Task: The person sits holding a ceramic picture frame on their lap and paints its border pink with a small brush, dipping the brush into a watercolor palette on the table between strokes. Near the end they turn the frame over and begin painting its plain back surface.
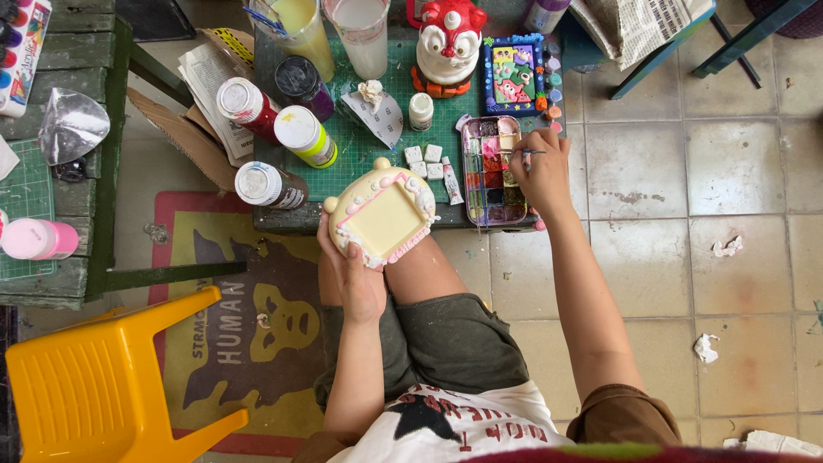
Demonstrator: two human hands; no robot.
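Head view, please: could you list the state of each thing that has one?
Cream frame: held by left hand, tilted.
Brush: gripped by right hand, tip over paint palette.
Paint palette: open.
Paint bottles: capped, lying down.
Two cups: upright, filled.
Clown figure: upright.

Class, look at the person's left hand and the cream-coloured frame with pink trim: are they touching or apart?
Touching. The head view shows the left hand gripping the cream frame from below, its fingers wrapped around the lower left edge with no gap.
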